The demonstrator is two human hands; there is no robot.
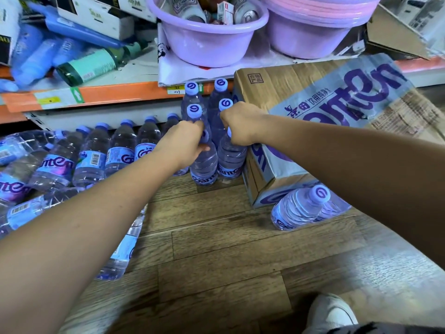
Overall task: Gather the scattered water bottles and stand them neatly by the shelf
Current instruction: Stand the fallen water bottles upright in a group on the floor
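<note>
Clear water bottles with purple caps and purple labels fill the floor by the orange-edged shelf. Two rows of upright bottles stand between the shelf and a cardboard box. My left hand grips the neck of the front left upright bottle. My right hand grips the cap end of the front right upright bottle. Both bottles stand on the wooden floor. Several bottles lie on their sides at the left. Another lies by the box at the right.
A cardboard water case sits tilted to the right of the standing bottles. Two purple basins and boxes crowd the shelf above. One bottle lies under my left forearm. A white shoe shows at the bottom right.
</note>
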